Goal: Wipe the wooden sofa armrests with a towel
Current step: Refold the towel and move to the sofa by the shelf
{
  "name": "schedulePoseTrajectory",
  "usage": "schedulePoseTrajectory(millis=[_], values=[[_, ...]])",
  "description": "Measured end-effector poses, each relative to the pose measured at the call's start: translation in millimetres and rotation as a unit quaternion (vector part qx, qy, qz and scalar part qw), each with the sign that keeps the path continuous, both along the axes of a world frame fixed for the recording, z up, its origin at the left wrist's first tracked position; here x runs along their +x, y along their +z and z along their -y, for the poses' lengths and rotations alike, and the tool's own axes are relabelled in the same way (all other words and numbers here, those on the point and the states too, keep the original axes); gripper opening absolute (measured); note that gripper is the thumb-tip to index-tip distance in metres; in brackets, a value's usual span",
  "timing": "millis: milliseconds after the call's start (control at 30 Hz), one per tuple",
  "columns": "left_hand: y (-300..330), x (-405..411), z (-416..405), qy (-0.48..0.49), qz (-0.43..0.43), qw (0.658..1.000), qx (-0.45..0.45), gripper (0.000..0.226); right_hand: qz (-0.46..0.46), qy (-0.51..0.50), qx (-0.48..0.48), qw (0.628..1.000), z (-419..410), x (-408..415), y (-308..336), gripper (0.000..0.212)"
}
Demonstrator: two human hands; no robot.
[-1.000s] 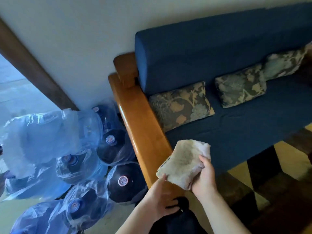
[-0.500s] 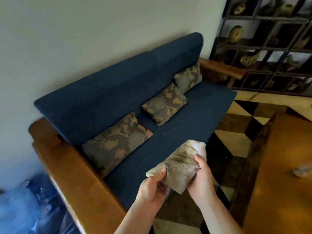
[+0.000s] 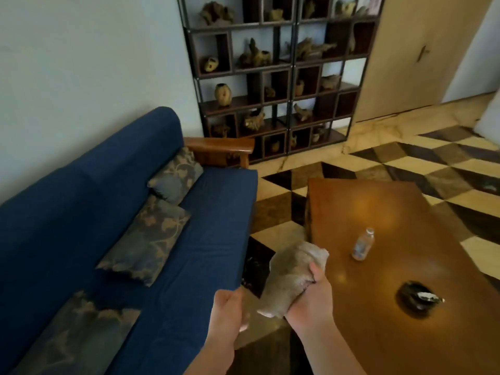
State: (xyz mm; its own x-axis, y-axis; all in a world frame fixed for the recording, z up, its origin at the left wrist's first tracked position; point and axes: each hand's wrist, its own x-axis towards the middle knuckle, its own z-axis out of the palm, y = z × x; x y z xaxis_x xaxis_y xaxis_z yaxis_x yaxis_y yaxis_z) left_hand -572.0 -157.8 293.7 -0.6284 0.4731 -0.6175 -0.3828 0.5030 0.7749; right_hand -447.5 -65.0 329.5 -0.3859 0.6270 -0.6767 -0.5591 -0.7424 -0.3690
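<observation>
The soft, light towel (image 3: 295, 277), bunched and easily squeezed anywhere, is gripped by the right hand (image 3: 311, 301) between sofa (image 3: 211, 212) and tabletop (image 3: 405, 212), while the left hand (image 3: 228, 312) seems loosely curled, empty.

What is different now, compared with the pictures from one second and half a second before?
The view swung from the near armrest towards the far armrest and the coffee table. The left hand let go of the towel; the right hand alone grips it. The towel stays bunched, off any armrest.
</observation>
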Motion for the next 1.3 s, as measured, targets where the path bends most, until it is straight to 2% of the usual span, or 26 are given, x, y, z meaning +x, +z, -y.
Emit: schedulePoseTrajectory(millis=[133, 367, 600, 767, 867, 1033, 1300], values=[[-0.5, -34.2, -79.4, -0.089, -0.016, 0.996, 0.019, 0.015, -0.011, -0.044, -0.017, 0.999, -61.6, -10.5, 6.7, 0.059], [-10.9, -112.6, -228.0, -0.171, 0.038, 0.984, 0.019, 0.020, 0.005, -0.084, -0.034, 0.996, -172.7, -83.4, 10.3, 0.068], [-2.6, -196.8, -324.3, -0.209, 0.019, 0.978, 0.013, 0.011, 0.031, -0.132, -0.049, 0.990, -262.6, -165.1, 20.3, 0.070], [3.9, -244.8, -387.6, -0.242, -0.005, 0.970, 0.019, 0.015, 0.065, -0.151, -0.050, 0.985, -327.0, -210.3, 30.6, 0.068], [3.9, -272.7, -419.2, -0.235, -0.023, 0.970, 0.052, 0.018, 0.068, -0.143, -0.029, 0.987, -362.3, -235.8, 31.7, 0.062], [-9.6, -313.5, -458.5, -0.222, -0.032, 0.974, 0.041, 0.018, 0.079, -0.105, -0.057, 0.990, -420.0, -280.0, 20.0, 0.065], [-22.4, -368.4, -603.3, -0.139, -0.027, 0.990, 0.018, 0.016, 0.080, -0.034, -0.097, 0.992, -586.8, -344.6, 0.5, 0.070]])
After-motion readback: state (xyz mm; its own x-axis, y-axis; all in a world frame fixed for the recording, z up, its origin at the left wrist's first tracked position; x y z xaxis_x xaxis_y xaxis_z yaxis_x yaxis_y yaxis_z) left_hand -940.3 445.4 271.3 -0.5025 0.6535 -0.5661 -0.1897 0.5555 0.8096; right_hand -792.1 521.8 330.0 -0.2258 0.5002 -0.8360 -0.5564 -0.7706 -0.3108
